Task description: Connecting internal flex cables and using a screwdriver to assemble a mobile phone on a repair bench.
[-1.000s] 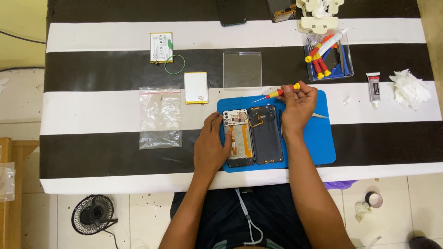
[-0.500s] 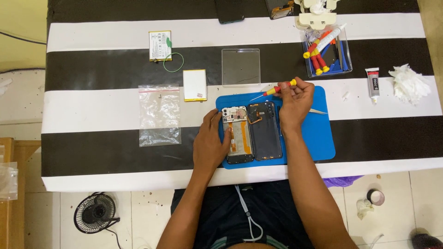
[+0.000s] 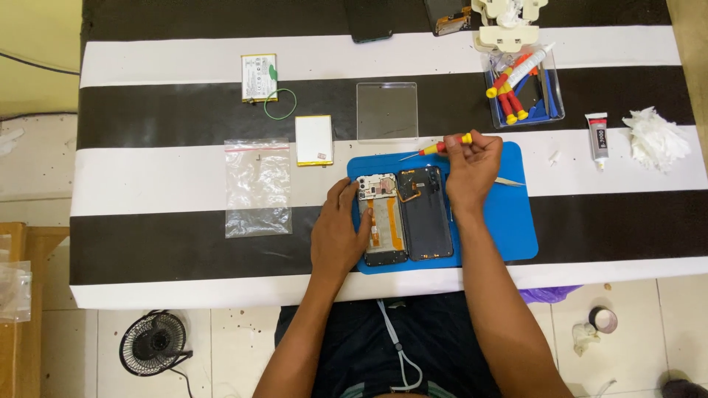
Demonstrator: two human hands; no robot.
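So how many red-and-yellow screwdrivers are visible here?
4: one screwdriver in the right hand, three in the clear tray at about; more may be hidden there.

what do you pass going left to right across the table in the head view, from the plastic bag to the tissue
clear plastic bag → left hand → opened phone → dark back cover → right hand holding a screwdriver → glue tube → crumpled tissue

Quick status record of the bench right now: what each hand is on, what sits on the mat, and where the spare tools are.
left hand: resting on the left edge of the opened phone body with orange flex cable
right hand: holding a red-and-yellow screwdriver, tip pointing left
blue work mat: carries the phone body and the dark back cover beside it
clear tray: more screwdrivers
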